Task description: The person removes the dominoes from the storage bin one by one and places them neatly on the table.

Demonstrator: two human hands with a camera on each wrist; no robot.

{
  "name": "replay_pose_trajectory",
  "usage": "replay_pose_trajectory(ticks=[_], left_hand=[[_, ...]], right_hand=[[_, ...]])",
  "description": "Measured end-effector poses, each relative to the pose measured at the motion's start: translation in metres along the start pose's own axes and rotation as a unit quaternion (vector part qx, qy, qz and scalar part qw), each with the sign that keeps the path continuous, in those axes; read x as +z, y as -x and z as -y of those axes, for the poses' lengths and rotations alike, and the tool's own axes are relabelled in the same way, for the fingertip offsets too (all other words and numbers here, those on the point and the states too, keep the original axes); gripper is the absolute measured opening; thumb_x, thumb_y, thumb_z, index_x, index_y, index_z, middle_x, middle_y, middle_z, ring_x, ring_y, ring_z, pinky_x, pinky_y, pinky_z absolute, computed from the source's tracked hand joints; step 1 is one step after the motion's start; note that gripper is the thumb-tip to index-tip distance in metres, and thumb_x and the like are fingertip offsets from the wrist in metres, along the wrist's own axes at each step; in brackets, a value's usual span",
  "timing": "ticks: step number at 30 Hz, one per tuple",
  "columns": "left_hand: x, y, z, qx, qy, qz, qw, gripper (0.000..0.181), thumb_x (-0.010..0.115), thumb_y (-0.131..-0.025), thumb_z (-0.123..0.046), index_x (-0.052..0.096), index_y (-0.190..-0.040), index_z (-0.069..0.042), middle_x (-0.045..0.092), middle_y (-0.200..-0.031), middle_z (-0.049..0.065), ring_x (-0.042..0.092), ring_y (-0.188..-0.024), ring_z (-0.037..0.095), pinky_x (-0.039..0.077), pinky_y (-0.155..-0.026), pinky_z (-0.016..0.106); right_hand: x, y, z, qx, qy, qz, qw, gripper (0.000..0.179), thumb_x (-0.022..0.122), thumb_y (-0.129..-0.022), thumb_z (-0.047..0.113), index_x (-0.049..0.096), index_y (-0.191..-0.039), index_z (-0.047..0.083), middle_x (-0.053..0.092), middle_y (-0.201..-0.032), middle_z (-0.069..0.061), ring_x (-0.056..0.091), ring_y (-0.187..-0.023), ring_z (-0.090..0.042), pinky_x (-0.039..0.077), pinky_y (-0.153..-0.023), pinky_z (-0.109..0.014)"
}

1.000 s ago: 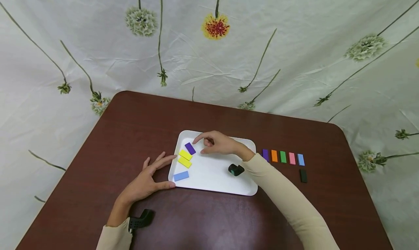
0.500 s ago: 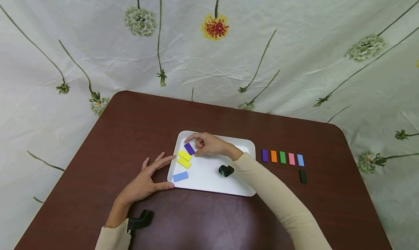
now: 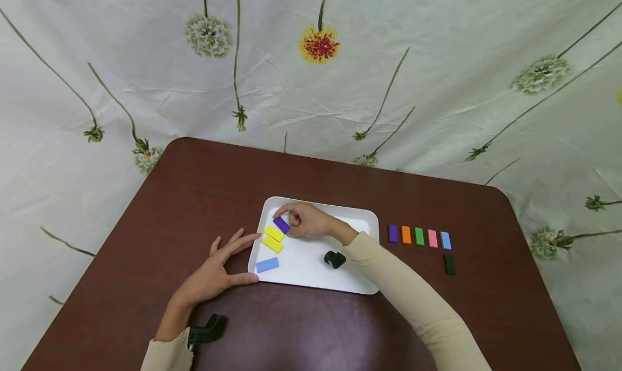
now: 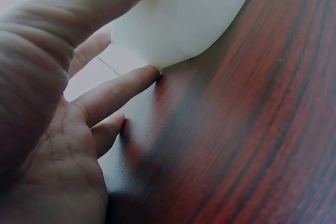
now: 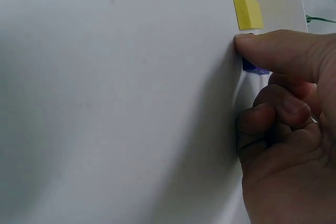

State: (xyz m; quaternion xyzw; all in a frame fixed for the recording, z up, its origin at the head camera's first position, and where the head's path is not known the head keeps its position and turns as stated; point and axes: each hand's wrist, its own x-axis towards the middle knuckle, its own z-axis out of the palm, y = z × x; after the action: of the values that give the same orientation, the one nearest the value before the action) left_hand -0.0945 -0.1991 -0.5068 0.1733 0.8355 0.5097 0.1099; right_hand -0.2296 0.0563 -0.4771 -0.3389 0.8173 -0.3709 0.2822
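My right hand (image 3: 312, 220) pinches a small purple block (image 3: 281, 226) between thumb and index finger, over the left part of a white tray (image 3: 303, 265). In the right wrist view the thumb (image 5: 283, 51) covers much of the purple block (image 5: 254, 67), and the other fingers are curled in. Just beside it two yellow blocks (image 3: 273, 243) lie side by side, aslant. A light blue block (image 3: 267, 264) lies in the tray's near left corner. My left hand (image 3: 214, 271) spreads at the tray's left end, fingertip and thumb touching its rim; the left wrist view shows a fingertip (image 4: 152, 72) at the rim.
Right of the tray a row of purple (image 3: 393, 233), orange (image 3: 406, 235), green (image 3: 419, 236), pink (image 3: 432, 238) and blue (image 3: 445, 240) blocks lies on the brown table (image 3: 311, 328). A black block (image 3: 449, 264) sits nearer. A flowered cloth (image 3: 272, 79) hangs behind.
My right hand has moved left to the purple block and closed thumb and index finger on it. The purple block has turned slightly, nearer the slant of the yellow ones. My left hand stays put.
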Motion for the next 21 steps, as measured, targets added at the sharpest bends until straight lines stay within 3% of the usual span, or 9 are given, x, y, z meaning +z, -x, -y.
replay_pose_trajectory(ticks=[13, 21], left_hand=[[-0.0001, -0.0002, -0.0024, -0.006, -0.002, -0.002, 1.0, 0.08, 0.085, -0.08, -0.032, 0.047, -0.15, -0.026, 0.041, -0.158, 0.008, 0.011, -0.154, 0.041, -0.012, -0.113, 0.068], [-0.0004, 0.0, 0.0005, -0.004, -0.001, 0.001, 1.0, 0.079, 0.084, -0.081, -0.03, 0.046, -0.15, -0.028, 0.042, -0.158, 0.008, 0.011, -0.154, 0.041, -0.013, -0.113, 0.069]], right_hand=[[0.0006, 0.0012, 0.0064, 0.029, 0.054, 0.002, 0.9981, 0.045, 0.079, -0.082, 0.003, 0.06, -0.122, 0.004, 0.043, -0.073, 0.004, 0.042, -0.069, -0.007, 0.035, -0.066, -0.018], [-0.0026, 0.0027, 0.0051, 0.026, 0.048, 0.009, 0.9985, 0.044, 0.08, -0.081, 0.003, 0.059, -0.121, 0.003, 0.043, -0.075, 0.004, 0.041, -0.071, -0.007, 0.035, -0.068, -0.018]])
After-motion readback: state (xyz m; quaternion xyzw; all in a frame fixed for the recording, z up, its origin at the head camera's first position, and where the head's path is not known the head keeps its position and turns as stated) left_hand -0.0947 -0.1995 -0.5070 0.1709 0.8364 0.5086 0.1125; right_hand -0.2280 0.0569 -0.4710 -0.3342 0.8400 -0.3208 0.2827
